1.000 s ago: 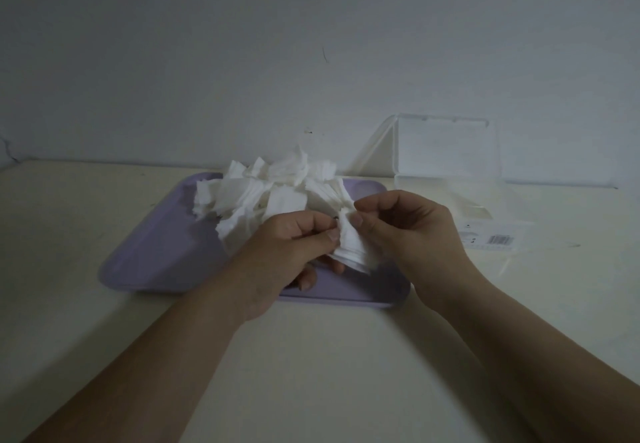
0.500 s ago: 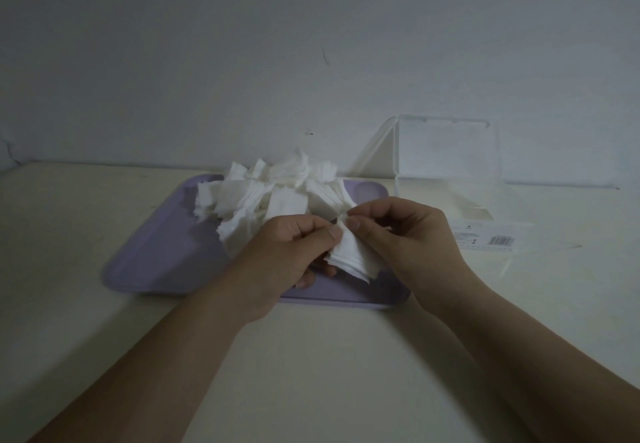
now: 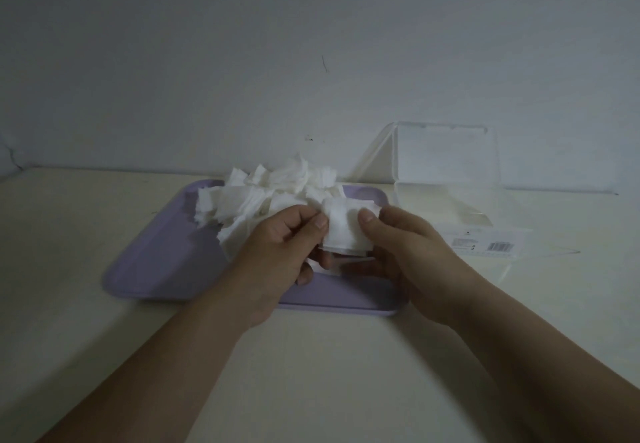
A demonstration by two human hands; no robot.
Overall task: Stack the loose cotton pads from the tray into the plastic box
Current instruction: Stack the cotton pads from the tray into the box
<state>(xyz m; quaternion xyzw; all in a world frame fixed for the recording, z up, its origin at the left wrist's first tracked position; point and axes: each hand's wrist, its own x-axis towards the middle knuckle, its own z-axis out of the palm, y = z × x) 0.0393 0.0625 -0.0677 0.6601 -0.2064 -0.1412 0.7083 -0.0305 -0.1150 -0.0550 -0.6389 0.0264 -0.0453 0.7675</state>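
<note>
A heap of loose white cotton pads (image 3: pixel 273 190) lies on the far half of a lilac tray (image 3: pixel 156 262). Above the tray's near right part, my left hand (image 3: pixel 277 252) and my right hand (image 3: pixel 405 252) both pinch a small stack of cotton pads (image 3: pixel 346 231), thumbs on its top face, one at each side. The stack sits roughly flat between them. The clear plastic box (image 3: pixel 450 207) stands open to the right of the tray, its lid (image 3: pixel 446 153) upright against the wall.
A pale table (image 3: pixel 311 373) runs to a grey wall (image 3: pixel 311 44) right behind the tray and box. The box has a barcode label (image 3: pixel 498 246) on its front. Both forearms reach in from the bottom edge.
The small stack has turned from hanging edge-down between the fingertips to lying flatter and squared up. My right hand has shifted slightly right, my thumbs now on top.
</note>
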